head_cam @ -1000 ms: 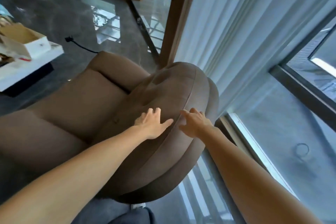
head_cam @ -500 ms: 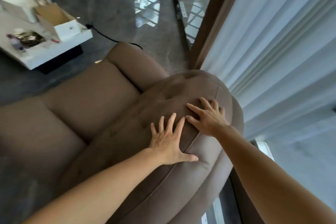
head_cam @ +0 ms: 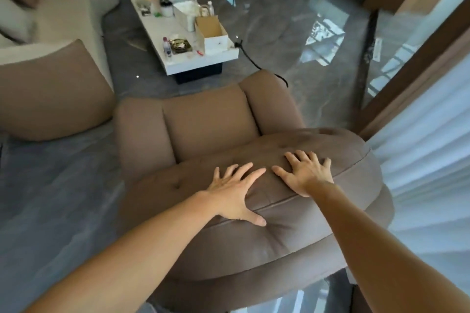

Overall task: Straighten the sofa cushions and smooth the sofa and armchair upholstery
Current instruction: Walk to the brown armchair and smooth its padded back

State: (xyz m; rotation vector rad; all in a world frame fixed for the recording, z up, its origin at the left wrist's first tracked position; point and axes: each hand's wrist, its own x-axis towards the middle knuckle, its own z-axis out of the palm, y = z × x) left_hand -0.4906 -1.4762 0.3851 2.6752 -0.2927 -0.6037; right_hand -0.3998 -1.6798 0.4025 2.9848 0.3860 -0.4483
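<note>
A brown upholstered armchair fills the middle of the view, seen from behind its padded backrest. My left hand lies flat on the top of the backrest with fingers spread and the thumb over the piped seam. My right hand rests flat beside it to the right, fingers spread toward the seat. Neither hand holds anything. At the left edge a brown cushion leans against a cream sofa.
A white coffee table beyond the armchair carries an open cardboard box, bottles and a potted plant. A black cable runs over the glossy grey floor. White curtains hang close on the right.
The view has swung left and up, bringing the table and sofa in. Both hands moved from the backrest's edge onto its top and spread flat.
</note>
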